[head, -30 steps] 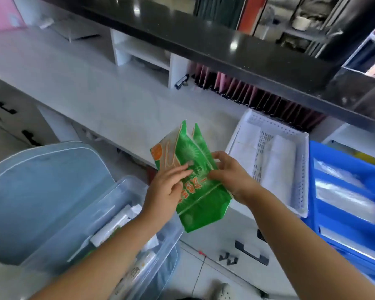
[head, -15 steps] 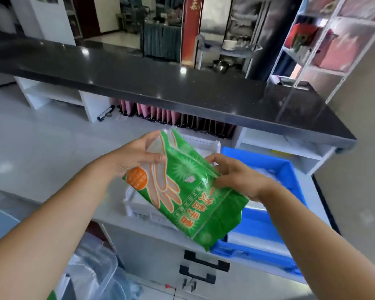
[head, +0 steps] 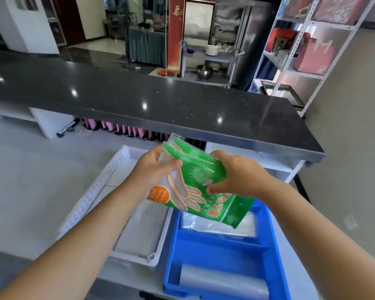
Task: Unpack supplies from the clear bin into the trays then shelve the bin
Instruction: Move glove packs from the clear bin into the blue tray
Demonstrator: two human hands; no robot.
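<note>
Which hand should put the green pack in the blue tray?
Probably the right hand: it grips the green pack on the side above the blue tray, while the left hand holds it over the white tray.

Both forearms are bare to the frame's edge — no sleeves, watch or rings on either hand.

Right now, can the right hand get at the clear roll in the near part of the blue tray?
Probably not yet: the right hand and left hand both hold the green packet. The roll itself lies uncovered in the blue tray.
</note>
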